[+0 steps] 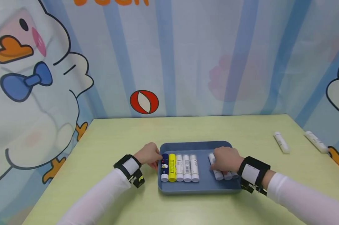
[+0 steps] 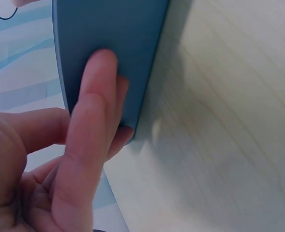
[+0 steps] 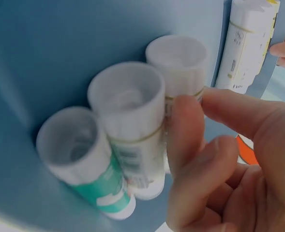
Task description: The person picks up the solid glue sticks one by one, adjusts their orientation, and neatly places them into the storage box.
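Note:
A blue-grey tray point(image 1: 200, 188) sits on the table before me. My left hand point(image 1: 148, 155) grips its left side, thumb at the rim and fingers along the outer wall point(image 2: 132, 58). In the tray's right part, my right hand point(image 1: 227, 158) pinches a white glue stick point(image 3: 176, 60) between thumb and fingers. Beside it lie another white glue stick point(image 3: 132, 106) and one with a teal label point(image 3: 106, 191), partly hidden by the hand in the head view. A row fills the tray's left: a navy glue stick point(image 1: 164, 165), a yellow one point(image 1: 172, 167) and several white ones point(image 1: 187, 168).
Two white glue sticks, one nearer point(image 1: 282, 143) and one farther right point(image 1: 316, 142), lie on the pale table point(image 1: 124, 131) right of the tray. Behind the table hangs a printed backdrop point(image 1: 186, 62) with striped and duck pictures.

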A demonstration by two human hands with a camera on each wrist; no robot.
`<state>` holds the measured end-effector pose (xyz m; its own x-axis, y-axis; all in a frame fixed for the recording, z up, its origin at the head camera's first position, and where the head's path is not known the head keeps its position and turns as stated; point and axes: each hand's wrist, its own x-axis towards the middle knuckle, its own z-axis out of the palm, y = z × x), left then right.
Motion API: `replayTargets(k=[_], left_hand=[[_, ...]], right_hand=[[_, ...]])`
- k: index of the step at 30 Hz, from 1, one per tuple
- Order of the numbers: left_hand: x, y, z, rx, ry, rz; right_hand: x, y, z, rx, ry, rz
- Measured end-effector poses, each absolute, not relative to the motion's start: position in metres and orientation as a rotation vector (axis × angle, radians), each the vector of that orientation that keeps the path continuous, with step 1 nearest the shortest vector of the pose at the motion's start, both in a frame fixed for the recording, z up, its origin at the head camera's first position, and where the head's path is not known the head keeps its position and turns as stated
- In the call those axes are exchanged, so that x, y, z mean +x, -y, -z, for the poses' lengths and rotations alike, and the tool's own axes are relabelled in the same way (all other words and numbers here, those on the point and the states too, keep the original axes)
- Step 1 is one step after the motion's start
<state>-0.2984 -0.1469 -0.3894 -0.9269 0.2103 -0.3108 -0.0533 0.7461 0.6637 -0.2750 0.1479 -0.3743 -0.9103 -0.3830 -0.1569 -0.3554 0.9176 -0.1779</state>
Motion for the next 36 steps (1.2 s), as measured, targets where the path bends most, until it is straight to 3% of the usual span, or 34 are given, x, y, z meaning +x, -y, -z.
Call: replayTargets(k=[17,27,36], left_hand=[[-0.295,0.144,0.393,0.072,-2.558,-0.995],[-0.294,0.142,0.392,0.078,-2.558,-0.989],[-0.297,0.143,0.389,0.11,-2.573,-0.993]], right_hand=[[-0.28,-0.172,0.365,-0.59,-2.769,0.345],[-0.31,-0.237,0.332,-0.566,-2.855,0.586],[-0.342,-0.31,0.34,-0.47,-3.034,0.508]])
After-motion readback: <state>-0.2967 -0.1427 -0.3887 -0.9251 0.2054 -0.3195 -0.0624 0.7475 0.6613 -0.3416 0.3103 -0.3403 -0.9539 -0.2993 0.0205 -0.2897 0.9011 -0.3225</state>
